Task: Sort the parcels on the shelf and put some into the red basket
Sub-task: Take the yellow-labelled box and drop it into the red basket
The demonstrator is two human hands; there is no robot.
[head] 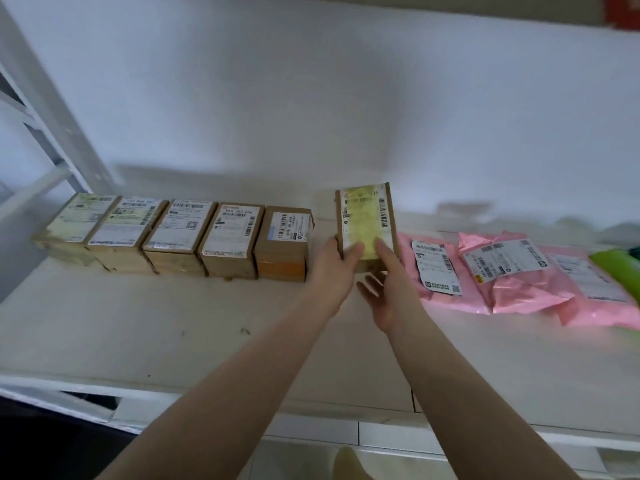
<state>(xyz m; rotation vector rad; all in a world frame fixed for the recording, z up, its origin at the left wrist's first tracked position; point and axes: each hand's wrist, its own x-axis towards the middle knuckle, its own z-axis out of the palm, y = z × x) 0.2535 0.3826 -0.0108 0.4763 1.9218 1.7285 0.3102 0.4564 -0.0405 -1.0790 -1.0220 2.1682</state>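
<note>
A small cardboard parcel with a yellowed label is held tilted up above the white shelf, near its middle. My left hand grips its lower left edge. My right hand holds its lower right side, thumb on the label and fingers underneath. To the left, several cardboard parcels lie side by side in a row. Three pink plastic mailer bags with white labels lie to the right. No red basket is in view.
A green bag pokes in at the far right edge. A white shelf upright slants at the left. The white wall stands right behind the parcels. Pale floor tiles and my foot show below the shelf's front edge.
</note>
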